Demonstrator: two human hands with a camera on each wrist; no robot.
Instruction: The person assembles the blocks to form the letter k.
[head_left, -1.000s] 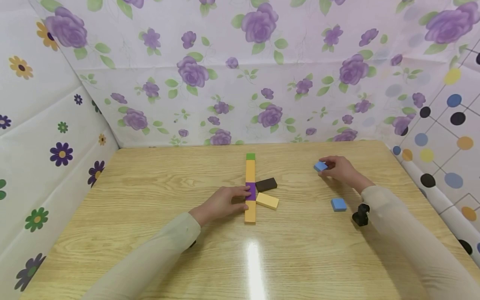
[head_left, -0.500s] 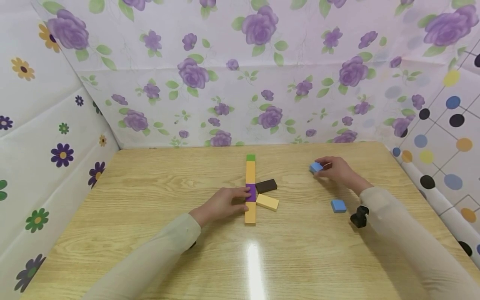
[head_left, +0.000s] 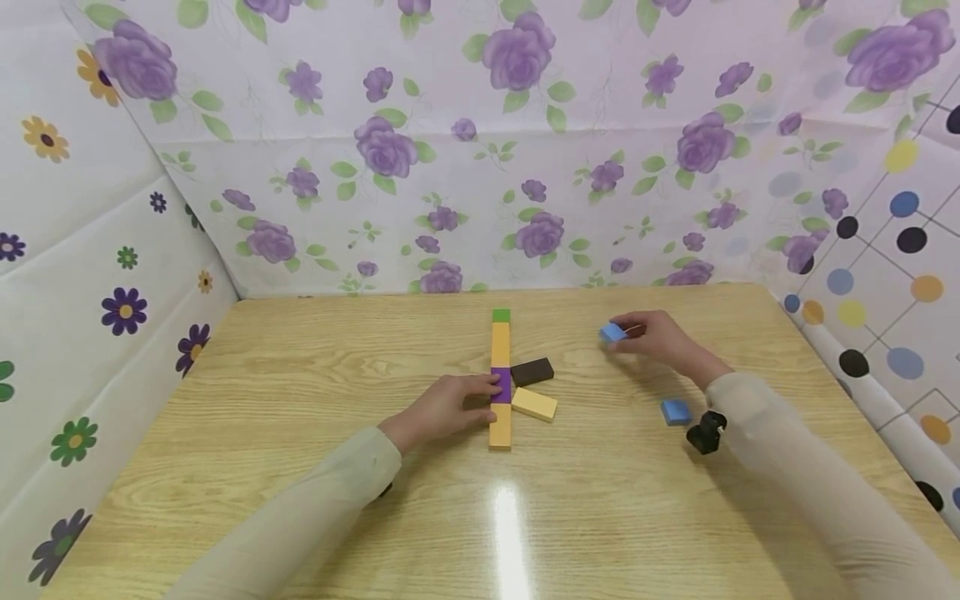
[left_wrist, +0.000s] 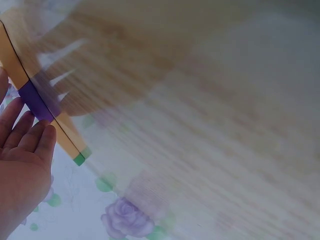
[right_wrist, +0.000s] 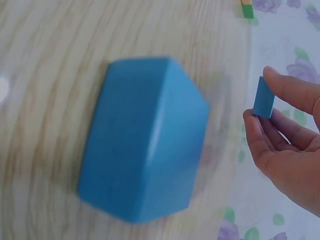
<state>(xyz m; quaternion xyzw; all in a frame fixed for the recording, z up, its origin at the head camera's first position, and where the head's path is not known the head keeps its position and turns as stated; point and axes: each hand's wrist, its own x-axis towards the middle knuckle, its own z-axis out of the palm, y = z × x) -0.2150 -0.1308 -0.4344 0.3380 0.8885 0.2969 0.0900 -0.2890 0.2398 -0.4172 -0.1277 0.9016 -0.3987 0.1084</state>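
Observation:
A row of blocks stands on the table, with a green block (head_left: 501, 316) at the far end, an orange block (head_left: 501, 343), a purple block (head_left: 500, 385) and another orange block (head_left: 500, 428). My left hand (head_left: 444, 406) rests against the row's left side, its fingertips touching the purple block. Those fingers look nearly straight in the left wrist view. Between thumb and fingertips, my right hand (head_left: 660, 340) pinches a small blue block (head_left: 612, 332), also visible in the right wrist view. A second blue block (head_left: 676, 412) lies on the table below that hand.
Touching or close to the row's right side are a black block (head_left: 532, 372) and a pale yellow block (head_left: 535, 404), both angled. The wooden table (head_left: 300, 350) meets floral cloth walls at the back and sides.
My right hand has moved left toward the row, carrying the blue block. The left hand and the other blocks stay in place.

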